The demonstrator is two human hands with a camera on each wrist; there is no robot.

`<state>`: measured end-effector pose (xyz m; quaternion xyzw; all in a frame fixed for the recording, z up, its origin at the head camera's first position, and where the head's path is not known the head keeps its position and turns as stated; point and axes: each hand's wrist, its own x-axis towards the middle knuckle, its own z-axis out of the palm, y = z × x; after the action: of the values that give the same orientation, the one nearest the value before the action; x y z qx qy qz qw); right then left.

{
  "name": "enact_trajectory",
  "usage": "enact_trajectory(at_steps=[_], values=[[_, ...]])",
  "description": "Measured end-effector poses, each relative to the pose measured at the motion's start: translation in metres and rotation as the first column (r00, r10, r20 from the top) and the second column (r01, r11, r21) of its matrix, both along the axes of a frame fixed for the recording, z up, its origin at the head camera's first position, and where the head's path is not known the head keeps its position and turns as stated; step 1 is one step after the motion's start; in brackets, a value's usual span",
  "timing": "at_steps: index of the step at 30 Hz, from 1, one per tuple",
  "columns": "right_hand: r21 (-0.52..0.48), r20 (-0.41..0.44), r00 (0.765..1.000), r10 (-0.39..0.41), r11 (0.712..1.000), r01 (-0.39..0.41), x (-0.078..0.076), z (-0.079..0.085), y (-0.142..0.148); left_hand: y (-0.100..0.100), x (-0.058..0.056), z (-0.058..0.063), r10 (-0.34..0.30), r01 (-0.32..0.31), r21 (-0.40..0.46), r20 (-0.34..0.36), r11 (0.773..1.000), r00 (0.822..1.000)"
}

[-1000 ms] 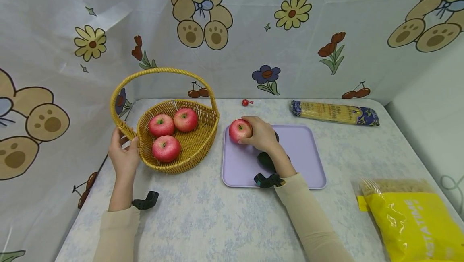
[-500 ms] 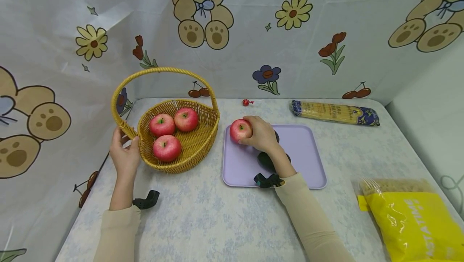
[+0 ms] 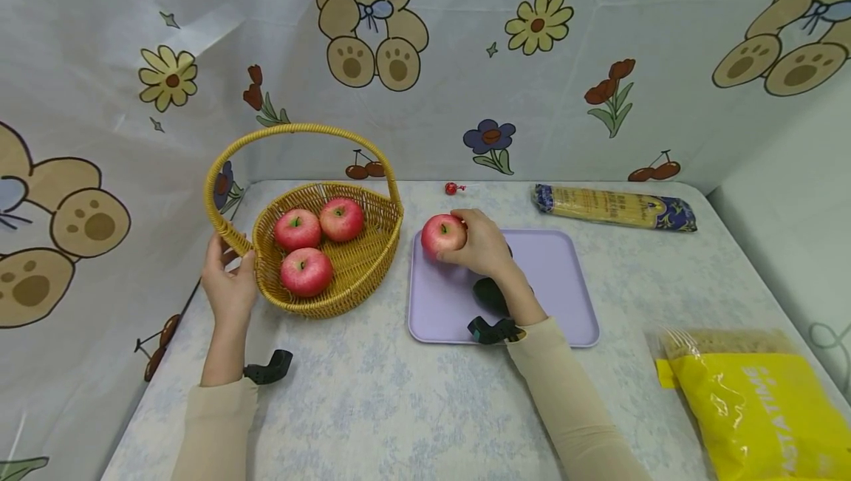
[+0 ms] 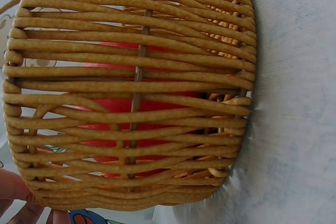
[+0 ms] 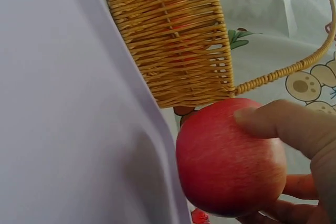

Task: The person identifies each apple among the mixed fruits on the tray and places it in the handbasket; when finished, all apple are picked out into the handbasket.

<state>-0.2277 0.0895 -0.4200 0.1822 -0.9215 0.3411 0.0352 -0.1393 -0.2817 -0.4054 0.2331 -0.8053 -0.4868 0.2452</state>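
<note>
A red apple (image 3: 442,236) sits at the far left corner of a lilac tray (image 3: 558,289); whether it touches the tray I cannot tell. My right hand (image 3: 473,244) grips it from the right, fingers curled over its top. In the right wrist view the apple (image 5: 228,156) is held beside the tray's edge (image 5: 157,129), close to the wicker basket (image 5: 173,40). My left hand (image 3: 229,278) holds the basket (image 3: 375,207) at its left rim, by the foot of the handle. Three red apples (image 3: 306,272) lie inside. The left wrist view shows the basket wall (image 4: 136,103) with red behind the weave.
A long pasta packet (image 3: 614,207) lies at the back right and a yellow bag (image 3: 758,400) at the front right. A small red lollipop (image 3: 452,188) lies behind the tray. Printed curtain walls stand close on the left and back.
The right hand's fingers have shifted a little further over the top of the apple, which has barely moved. The left hand and basket stay as they were.
</note>
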Motion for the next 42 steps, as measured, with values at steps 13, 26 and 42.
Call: enact_trajectory(at_steps=[13,26,42], values=[[-0.295,-0.032,0.999,-0.038,0.955,0.027,0.012,0.039,0.009,0.000,0.000,0.000,0.001,-0.001,-0.008,-0.005,1.000,1.000],[-0.441,-0.098,0.986,0.138,0.882,-0.167,0.028,0.085,-0.019,-0.001,0.000,-0.001,0.002,-0.002,-0.008,-0.002,1.000,1.000],[-0.267,-0.020,0.962,0.272,0.926,-0.268,0.011,0.074,-0.092,0.000,-0.001,-0.002,-0.006,0.006,-0.017,-0.020,1.000,1.000]])
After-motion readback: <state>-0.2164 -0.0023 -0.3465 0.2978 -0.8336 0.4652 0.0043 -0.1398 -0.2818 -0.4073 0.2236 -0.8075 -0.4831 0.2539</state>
